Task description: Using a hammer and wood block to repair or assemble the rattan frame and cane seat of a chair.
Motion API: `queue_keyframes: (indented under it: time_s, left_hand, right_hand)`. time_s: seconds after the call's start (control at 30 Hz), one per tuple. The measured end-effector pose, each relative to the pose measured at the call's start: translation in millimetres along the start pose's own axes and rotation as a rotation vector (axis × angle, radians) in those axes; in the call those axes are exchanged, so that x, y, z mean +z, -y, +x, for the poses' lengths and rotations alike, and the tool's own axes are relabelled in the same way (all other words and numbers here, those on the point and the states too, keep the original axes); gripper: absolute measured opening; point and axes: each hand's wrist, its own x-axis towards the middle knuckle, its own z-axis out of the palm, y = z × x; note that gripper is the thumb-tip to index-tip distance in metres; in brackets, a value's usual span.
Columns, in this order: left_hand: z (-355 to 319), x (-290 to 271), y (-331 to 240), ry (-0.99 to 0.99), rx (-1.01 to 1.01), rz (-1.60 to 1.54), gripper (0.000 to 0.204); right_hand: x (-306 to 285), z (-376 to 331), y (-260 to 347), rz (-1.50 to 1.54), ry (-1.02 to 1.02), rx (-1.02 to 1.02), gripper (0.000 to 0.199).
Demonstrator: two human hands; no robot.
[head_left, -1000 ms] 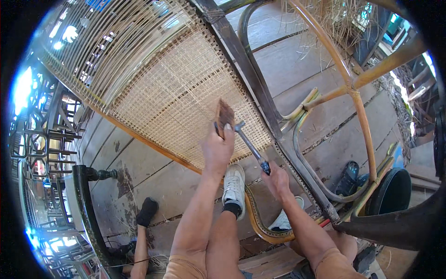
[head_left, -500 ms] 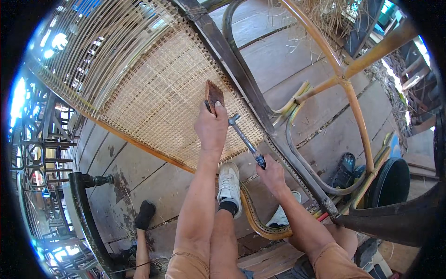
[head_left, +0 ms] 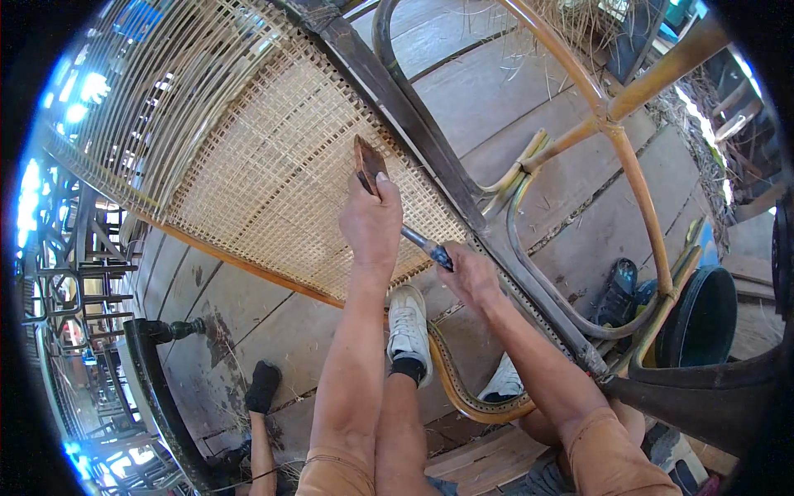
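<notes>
A flat brown wooden block [head_left: 371,157] with a dark edge is gripped in my left hand [head_left: 370,219], its tip lying over the woven cane panel [head_left: 273,149]. My right hand [head_left: 470,273] is closed round the dark grip of a hammer [head_left: 420,239]. The hammer's head is hidden behind my left hand and wrist. Tightly woven at its near part, the panel has loose parallel strands towards the far left. It is stretched in a frame with an orange-brown rail [head_left: 240,262] and a dark rail [head_left: 413,124] with a row of holes.
Bent rattan arms [head_left: 637,165] rise at the right. Beside them stand a black bucket [head_left: 703,318] and a dark sandal [head_left: 616,293]. My white shoe [head_left: 408,326] rests by the curved frame end. Another person's dark-shod foot [head_left: 263,386] is at lower left, near a black chair part [head_left: 149,388].
My right hand and the hammer have moved left and up, so the hammer's head has gone behind my left hand. My left hand and the block have shifted slightly left.
</notes>
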Motion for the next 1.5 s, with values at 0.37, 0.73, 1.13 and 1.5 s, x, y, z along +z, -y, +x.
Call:
queue_keyframes:
  time_s: [0.37,0.73,1.13,1.5]
  left_hand:
    - [-0.8,-1.5,6.6,-0.005,0.002,0.015,0.021]
    - [19.7,-26.7,-2.2,0.004,0.001,-0.093,0.02]
    - [17.3,-16.3,-1.5,-0.012,0.057,0.029,0.021]
    - [10.1,-8.7,-9.2,-0.026,0.021,-0.039,0.023]
  right_hand:
    - [-18.8,22.6,8.5,-0.078,-0.043,-0.097,0.017]
    - [-8.4,9.9,5.8,-0.114,-0.044,-0.08,0.02]
    - [-17.4,12.7,12.5,-0.047,-0.041,-0.055,0.018]
    - [-26.6,22.3,10.4,-0.105,0.037,-0.076,0.019]
